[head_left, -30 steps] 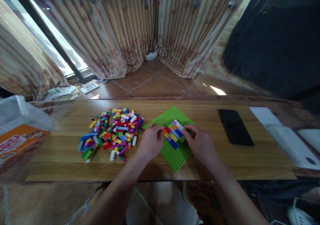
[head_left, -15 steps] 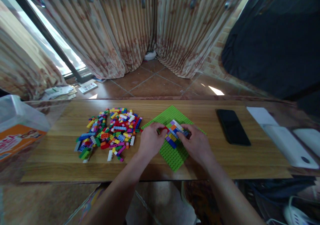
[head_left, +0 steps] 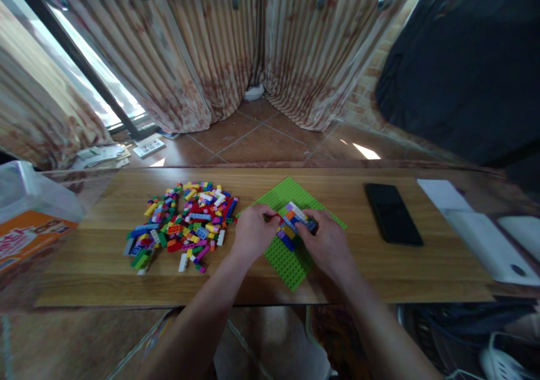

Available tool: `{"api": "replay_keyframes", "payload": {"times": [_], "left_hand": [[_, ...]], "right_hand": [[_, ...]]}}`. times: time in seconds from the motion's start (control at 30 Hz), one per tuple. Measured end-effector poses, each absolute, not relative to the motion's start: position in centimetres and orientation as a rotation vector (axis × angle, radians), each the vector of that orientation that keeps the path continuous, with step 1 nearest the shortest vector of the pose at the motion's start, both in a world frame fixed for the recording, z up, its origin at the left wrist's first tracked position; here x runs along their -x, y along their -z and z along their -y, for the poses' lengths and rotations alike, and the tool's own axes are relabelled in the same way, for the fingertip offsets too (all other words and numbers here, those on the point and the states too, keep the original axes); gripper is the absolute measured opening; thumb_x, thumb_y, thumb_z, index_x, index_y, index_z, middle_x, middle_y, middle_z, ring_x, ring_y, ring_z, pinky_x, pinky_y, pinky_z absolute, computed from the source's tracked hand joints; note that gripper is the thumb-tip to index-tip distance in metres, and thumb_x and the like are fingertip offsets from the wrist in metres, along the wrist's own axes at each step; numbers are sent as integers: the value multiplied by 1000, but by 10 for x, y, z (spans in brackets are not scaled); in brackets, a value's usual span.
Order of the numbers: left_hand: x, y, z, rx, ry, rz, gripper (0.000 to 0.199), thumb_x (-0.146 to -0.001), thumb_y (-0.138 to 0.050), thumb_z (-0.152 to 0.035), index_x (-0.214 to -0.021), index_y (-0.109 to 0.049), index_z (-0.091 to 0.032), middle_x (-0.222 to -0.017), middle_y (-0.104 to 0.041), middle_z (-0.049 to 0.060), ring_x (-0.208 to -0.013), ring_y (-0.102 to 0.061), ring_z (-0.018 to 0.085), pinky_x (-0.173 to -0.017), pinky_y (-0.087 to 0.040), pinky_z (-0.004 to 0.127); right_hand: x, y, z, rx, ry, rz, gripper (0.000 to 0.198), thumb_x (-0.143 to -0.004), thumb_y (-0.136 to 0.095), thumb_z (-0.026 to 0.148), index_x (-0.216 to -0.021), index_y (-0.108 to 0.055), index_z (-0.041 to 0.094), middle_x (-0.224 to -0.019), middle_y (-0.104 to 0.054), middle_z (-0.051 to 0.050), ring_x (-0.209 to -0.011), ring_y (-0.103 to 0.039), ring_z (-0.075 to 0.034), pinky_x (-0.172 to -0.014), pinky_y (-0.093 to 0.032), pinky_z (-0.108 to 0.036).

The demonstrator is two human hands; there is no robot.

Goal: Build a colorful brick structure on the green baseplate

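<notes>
A green studded baseplate [head_left: 291, 268] lies turned cornerwise on the table. On it is a block of joined toy bricks [head_left: 287, 235] in white, orange, blue, yellow and purple. My left hand [head_left: 256, 231] is closed at the block's left side, its fingertips pinching a small red brick [head_left: 278, 218] partly hidden by them. From the right, my right hand [head_left: 325, 238] grips the block, thumb on its near side and fingers around the far right end. Those fingers cover part of the bricks.
A loose pile of mixed bricks [head_left: 198, 217] spreads over the left of the wooden table [head_left: 97, 281]. A black phone [head_left: 392, 214] lies to the right, with a white device [head_left: 491, 248] past it. A clear plastic box [head_left: 40, 197] with an orange label stands far left.
My right hand's thumb and fingers have shifted slightly on the block. The baseplate has moved a little to the left in view. My left hand keeps its pinch on the red brick.
</notes>
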State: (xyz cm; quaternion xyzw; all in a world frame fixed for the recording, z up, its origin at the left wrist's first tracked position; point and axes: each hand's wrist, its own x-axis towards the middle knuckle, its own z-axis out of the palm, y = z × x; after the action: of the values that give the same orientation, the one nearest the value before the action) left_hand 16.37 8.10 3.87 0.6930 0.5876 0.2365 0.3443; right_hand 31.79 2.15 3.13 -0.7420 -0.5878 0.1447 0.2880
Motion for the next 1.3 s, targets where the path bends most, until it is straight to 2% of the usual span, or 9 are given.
{"api": "replay_keyframes", "payload": {"times": [0.27, 0.43, 0.57, 0.73, 1.1, 1.3], "left_hand": [[-164, -34, -77, -1867, -679, -1540, 10, -80, -61, -19, -78, -71, -20, -83, -72, 2, -71, -62, 14, -64, -43, 24], [-161, -30, -72, -1933, -708, -1506, 11, -84, -57, -22, -84, -69, -20, -85, -71, 1, -70, -60, 13, -63, -41, 23], [-160, -32, -69, -1978, -681, -1504, 13, -86, -55, -22, -88, -67, -20, -86, -70, 2, -71, -61, 14, -63, -41, 24], [-160, -33, -67, -2031, -654, -1511, 13, -89, -53, -22, -90, -65, -20, -89, -70, 3, -81, -64, 17, -71, -44, 27], [-160, -33, -67, -2043, -626, -1522, 13, -90, -52, -23, -91, -65, -20, -92, -69, 4, -79, -64, 18, -70, -45, 28], [-161, -34, -66, -2051, -636, -1522, 12, -90, -52, -22, -90, -64, -20, -93, -69, 5, -83, -65, 18, -74, -46, 28]], "right_hand": [[-322, -29, -23, 1961, -422, 1560, 28, -82, -57, 34, -103, -67, 18, -100, -69, -10, -93, -63, -25, -83, -47, -39], [-330, -28, -25, 1887, -456, 1549, 31, -86, -50, 33, -103, -69, 17, -103, -71, -11, -90, -65, -23, -83, -48, -38], [-338, -30, -27, 1905, -517, 1486, 31, -85, -47, 31, -93, -73, 18, -93, -75, -9, -83, -67, -23, -78, -49, -36], [-344, -30, -32, 1935, -590, 1425, 30, -82, -52, 34, -88, -76, 18, -87, -77, -8, -77, -69, -23, -73, -50, -35], [-354, -29, -34, 1885, -746, 1380, 33, -78, -54, 35, -89, -78, 16, -76, -75, -7, -70, -66, -21, -69, -50, -34], [-349, -30, -32, 1853, -689, 1389, 30, -78, -55, 33, -87, -79, 18, -83, -77, -7, -73, -68, -21, -71, -51, -34]]}}
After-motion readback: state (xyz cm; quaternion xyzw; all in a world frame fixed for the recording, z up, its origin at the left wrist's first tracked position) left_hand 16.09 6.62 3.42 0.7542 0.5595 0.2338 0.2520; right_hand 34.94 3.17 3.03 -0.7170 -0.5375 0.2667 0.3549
